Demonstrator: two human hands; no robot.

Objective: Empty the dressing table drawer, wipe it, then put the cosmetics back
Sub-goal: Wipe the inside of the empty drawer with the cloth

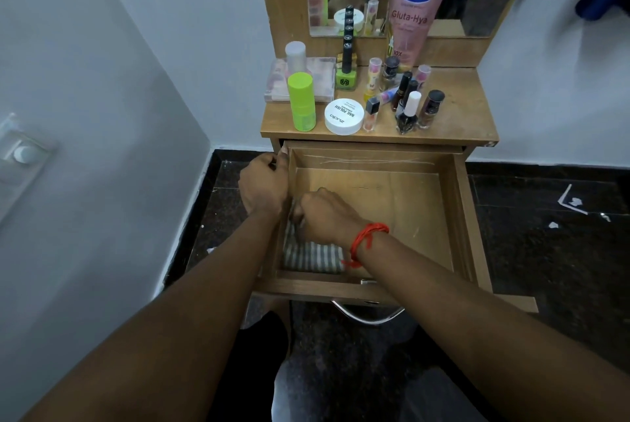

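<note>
Striped cloth (312,256) bunched under my right hand (324,217), grip closed on it; left hand (264,188) pinches the drawer (456,217) wall. I should press flat and sweep into corners.

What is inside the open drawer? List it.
Inside the drawer: a striped cloth in the near left corner, under the right hand. Otherwise bare wood. Anything beneath cloth or hand is hidden.
</note>
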